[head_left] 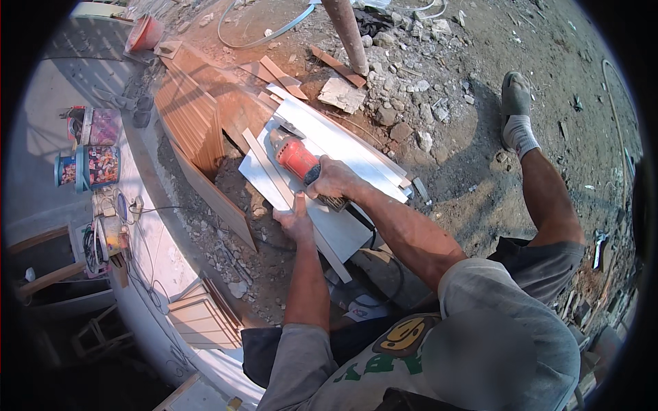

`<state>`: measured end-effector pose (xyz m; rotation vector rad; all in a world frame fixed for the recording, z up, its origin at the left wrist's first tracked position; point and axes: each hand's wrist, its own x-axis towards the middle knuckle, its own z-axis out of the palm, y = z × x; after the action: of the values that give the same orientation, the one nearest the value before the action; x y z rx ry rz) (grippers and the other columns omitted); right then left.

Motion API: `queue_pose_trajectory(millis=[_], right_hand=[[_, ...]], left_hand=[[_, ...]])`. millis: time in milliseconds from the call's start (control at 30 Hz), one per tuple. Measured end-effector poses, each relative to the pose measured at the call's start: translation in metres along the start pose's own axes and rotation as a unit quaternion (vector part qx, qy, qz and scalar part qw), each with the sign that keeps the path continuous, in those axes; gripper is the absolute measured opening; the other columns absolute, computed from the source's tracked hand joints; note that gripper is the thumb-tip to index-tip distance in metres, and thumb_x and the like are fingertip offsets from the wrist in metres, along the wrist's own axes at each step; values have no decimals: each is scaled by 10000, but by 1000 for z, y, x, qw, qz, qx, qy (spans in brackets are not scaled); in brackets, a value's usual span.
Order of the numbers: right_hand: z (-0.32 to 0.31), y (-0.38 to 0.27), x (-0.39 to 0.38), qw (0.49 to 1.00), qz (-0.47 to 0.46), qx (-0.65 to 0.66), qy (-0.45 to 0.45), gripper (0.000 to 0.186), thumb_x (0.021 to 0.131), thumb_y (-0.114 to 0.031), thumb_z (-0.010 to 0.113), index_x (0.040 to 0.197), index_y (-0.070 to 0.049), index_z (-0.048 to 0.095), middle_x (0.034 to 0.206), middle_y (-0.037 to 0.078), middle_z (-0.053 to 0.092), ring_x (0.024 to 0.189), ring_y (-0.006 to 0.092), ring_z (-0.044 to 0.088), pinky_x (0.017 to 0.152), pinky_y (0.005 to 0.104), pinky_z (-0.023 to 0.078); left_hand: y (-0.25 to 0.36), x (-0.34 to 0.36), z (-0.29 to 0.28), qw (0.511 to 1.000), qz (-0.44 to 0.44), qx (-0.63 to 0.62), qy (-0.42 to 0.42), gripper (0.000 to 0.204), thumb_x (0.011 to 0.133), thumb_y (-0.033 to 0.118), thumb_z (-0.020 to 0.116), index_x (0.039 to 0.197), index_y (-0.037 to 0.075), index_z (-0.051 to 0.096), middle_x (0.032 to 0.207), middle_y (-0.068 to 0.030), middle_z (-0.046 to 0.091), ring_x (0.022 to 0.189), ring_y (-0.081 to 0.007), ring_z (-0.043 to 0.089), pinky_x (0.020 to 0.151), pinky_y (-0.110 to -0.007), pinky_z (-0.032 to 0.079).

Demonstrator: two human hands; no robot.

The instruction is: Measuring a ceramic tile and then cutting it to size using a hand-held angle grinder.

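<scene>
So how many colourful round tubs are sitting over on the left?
2: one colourful tub sits by the pale wall's edge, the other tub just below it. More may be hidden in the clutter underneath.

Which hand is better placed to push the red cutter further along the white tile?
Right. The right hand grips the red cutter, while the left hand presses the white tile.

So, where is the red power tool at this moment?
In the head view, the red power tool sits near the centre, on the white tile, held by the right hand; the left hand presses the tile beside it.
</scene>
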<state>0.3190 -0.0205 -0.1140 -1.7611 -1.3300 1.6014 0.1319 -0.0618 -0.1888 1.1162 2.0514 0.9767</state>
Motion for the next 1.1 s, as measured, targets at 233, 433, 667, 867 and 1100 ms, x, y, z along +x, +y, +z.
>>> queue_pose_trajectory(millis=[233,433,667,867,1100], right_hand=[[-6,1,-14,1000,11,-5,-26,798,562,-314,752,1191,111,503,1070,274,638,1026,370,635,848,380,510],[-2,10,-18,1000,-5,19,-8,734,560,-275,728,1132,129,509,998,289,643,962,382,642,821,388,505],[-6,14,-28,999,21,-3,-30,789,560,-321,743,1182,101,505,1069,271,637,1036,369,628,869,383,500],[-3,17,-31,999,27,1,-30,795,561,-328,754,1183,99,503,1084,278,630,1047,376,620,880,388,494],[-1,25,-39,1000,19,-2,-23,782,564,-333,756,1161,104,504,1073,285,630,1025,387,622,874,397,496]], left_hand=[[1,1,3,1000,7,2,11,875,718,434,797,1310,-61,382,1177,-240,613,1078,-356,607,930,-415,464],[3,0,4,999,12,-32,7,883,721,421,796,1323,-68,373,1187,-245,608,1086,-340,606,940,-413,461],[9,-3,4,1000,-16,6,17,878,720,438,794,1324,-52,386,1185,-238,613,1089,-345,607,945,-412,462],[7,-2,3,999,-20,16,29,818,745,394,795,1297,-70,408,1175,-220,611,1063,-309,608,927,-390,469],[24,-8,2,995,-52,78,46,817,726,416,819,1259,-89,460,1160,-205,619,1035,-297,620,910,-381,481]])
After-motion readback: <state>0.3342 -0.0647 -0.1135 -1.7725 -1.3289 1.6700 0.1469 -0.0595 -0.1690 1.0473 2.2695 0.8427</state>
